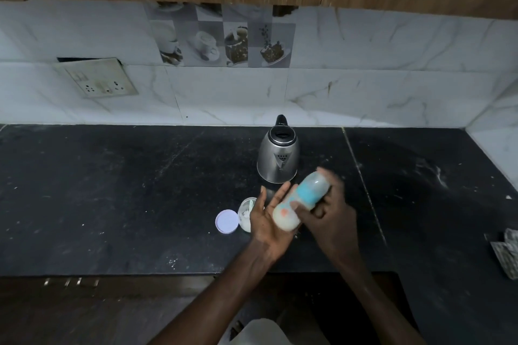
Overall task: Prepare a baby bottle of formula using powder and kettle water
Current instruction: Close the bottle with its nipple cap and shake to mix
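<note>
A baby bottle [301,202] with a blue collar and milky white liquid is tilted on its side above the black counter, blurred by motion. My right hand [332,213] grips it around the blue collar end. My left hand [267,221] lies open, palm up, with the bottle's base resting against its fingers. A steel kettle [278,157] with a black lid stands just behind the hands. A small open powder container [246,213] sits partly hidden behind my left hand, and its lilac lid [227,221] lies beside it on the left.
The black stone counter [112,190] stretches wide to the left and right, with specks of spilled powder. A grey patterned cloth [506,253] lies at the right edge. A wall socket plate [98,80] sits on the tiled backsplash at the left.
</note>
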